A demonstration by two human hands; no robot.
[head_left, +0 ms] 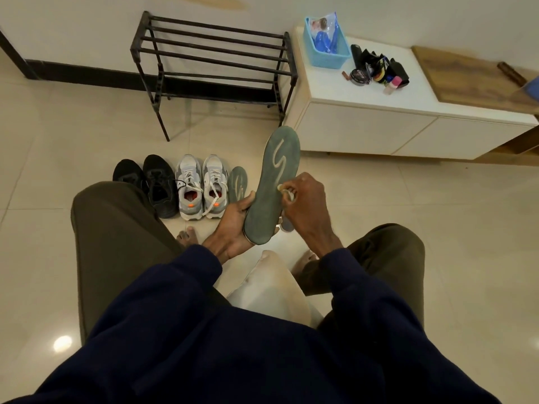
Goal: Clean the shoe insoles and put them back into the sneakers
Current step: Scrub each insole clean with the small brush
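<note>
I sit above the floor with a grey-green insole (274,185) held up in front of me, toe end pointing away. My left hand (233,225) grips its heel end from below, thumb along the left edge. My right hand (303,205) pinches a small whitish wipe (287,191) against the insole's right edge. A second insole (237,183) lies on the floor beside the pair of grey sneakers (202,186), whose laces hang loose.
A pair of black shoes (151,182) stands left of the sneakers. Behind them is a black metal shoe rack (215,59). A white cabinet (364,121) at the right carries a blue basket (325,42) and shoe-care items (376,72). A pale cushion (274,284) lies between my legs.
</note>
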